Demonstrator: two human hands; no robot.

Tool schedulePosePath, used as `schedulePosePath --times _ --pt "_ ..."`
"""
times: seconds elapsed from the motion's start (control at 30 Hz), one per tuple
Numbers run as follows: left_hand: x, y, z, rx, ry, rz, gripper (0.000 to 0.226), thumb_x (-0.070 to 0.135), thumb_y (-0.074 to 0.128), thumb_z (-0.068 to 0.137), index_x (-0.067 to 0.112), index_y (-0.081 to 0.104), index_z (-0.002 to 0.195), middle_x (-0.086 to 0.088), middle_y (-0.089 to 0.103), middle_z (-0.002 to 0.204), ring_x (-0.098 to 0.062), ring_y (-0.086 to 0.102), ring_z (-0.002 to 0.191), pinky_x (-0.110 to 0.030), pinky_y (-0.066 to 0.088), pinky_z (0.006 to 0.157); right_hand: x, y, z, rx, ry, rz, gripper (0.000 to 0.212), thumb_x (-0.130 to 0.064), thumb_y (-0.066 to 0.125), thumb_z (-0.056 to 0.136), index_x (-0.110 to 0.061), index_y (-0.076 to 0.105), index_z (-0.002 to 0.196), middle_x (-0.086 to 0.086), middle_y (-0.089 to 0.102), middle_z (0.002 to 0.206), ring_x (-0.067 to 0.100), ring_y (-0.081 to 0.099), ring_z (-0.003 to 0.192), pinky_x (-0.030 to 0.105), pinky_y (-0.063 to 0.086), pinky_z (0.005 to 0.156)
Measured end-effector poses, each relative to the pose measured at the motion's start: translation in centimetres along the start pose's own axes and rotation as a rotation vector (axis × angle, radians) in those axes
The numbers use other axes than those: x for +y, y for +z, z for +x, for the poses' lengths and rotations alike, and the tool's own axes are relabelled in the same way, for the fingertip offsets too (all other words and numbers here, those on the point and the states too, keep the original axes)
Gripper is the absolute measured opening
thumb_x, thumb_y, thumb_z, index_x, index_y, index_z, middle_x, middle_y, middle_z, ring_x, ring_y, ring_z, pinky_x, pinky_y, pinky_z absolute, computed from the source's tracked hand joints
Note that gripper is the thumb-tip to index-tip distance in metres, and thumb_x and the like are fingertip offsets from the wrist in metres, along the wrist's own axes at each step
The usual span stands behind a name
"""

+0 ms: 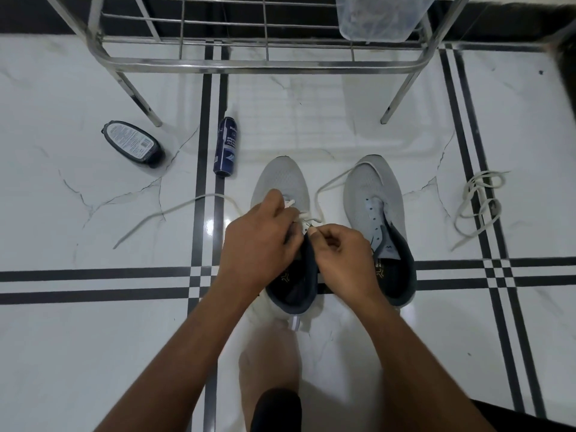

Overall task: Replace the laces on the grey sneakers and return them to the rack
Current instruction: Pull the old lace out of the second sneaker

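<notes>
**Head view: lacing the left sneaker of two**

Head camera looks down on two grey sneakers standing side by side on the white tiled floor (pixel 93 338), both with toes pointing away from me toward the steel rack (pixel 249 62), long axes running near to far. My left hand (pixel 258 241) curls over the throat of the left sneaker (pixel 282 182), fingers bent round its upper and the lace there. My right hand (pixel 339 247) pinches the white lace (pixel 327 185) between thumb and forefinger just above the eyelets. One end of that lace trails left across the floor; the other loops right and lies over the toe of the right sneaker (pixel 374 188), which has bare eyelets and its tongue showing. A second lace (pixel 477 204) lies in a loose tangle well to the right. Two containers lie on their sides at left: a dark oval bottle (pixel 134 145) and a blue spray can (pixel 226 148), its cap end toward the rack. One clear plastic box (pixel 374 17) sits on the rack.
</notes>
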State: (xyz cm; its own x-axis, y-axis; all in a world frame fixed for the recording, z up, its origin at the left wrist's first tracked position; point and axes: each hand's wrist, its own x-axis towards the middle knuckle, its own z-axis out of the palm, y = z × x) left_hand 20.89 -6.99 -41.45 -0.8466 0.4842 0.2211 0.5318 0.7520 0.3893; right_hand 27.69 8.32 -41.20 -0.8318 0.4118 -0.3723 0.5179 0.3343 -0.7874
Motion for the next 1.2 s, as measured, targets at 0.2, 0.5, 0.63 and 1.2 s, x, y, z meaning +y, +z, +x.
schedulePosePath --times 0.2,0.5,0.63,1.2 --pt "-0.9 0.3 0.4 0.131 -0.364 -0.330 0.009 0.027 0.072 0.098 0.023 0.081 0.098 0.008 0.059 0.089 -0.012 0.059 0.070 -0.030 0.048 0.065 0.3 0.1 0.2 0.027 0.023 0.000 0.029 -0.037 0.065 0.103 -0.024 0.077 0.080 -0.013 0.073 0.070 0.008 0.070 0.072 0.039 0.060 0.075" --pt "-0.5 -1.9 -1.0 0.160 -0.658 -0.708 0.039 0.026 0.078 0.081 0.032 0.068 0.117 0.010 0.055 0.105 -0.009 0.053 0.081 -0.023 0.044 0.066 -0.3 -0.1 0.2 0.043 0.021 -0.050 0.026 -0.036 0.066 0.102 -0.023 0.080 0.085 -0.013 0.076 0.075 0.006 0.072 0.076 0.037 0.060 0.077" --pt "0.9 -0.5 -0.2 -0.043 -0.139 -0.020 0.014 0.032 0.068 0.098 0.021 0.075 0.105 0.004 0.054 0.105 -0.017 0.063 0.073 -0.031 0.047 0.054 -0.4 -0.2 0.1 0.020 0.009 -0.042 0.026 -0.037 0.065 0.103 -0.025 0.080 0.085 -0.014 0.076 0.076 0.005 0.072 0.076 0.037 0.060 0.077" --pt "1.4 1.2 0.4 -0.154 -0.096 0.087 0.017 0.022 0.071 0.095 0.010 0.072 0.084 -0.005 0.066 0.105 -0.030 0.064 0.064 -0.031 0.032 0.053 -0.6 -0.4 -0.1 0.015 0.004 -0.049 0.024 -0.036 0.065 0.103 -0.025 0.081 0.089 -0.015 0.077 0.077 0.002 0.071 0.076 0.027 0.057 0.074"
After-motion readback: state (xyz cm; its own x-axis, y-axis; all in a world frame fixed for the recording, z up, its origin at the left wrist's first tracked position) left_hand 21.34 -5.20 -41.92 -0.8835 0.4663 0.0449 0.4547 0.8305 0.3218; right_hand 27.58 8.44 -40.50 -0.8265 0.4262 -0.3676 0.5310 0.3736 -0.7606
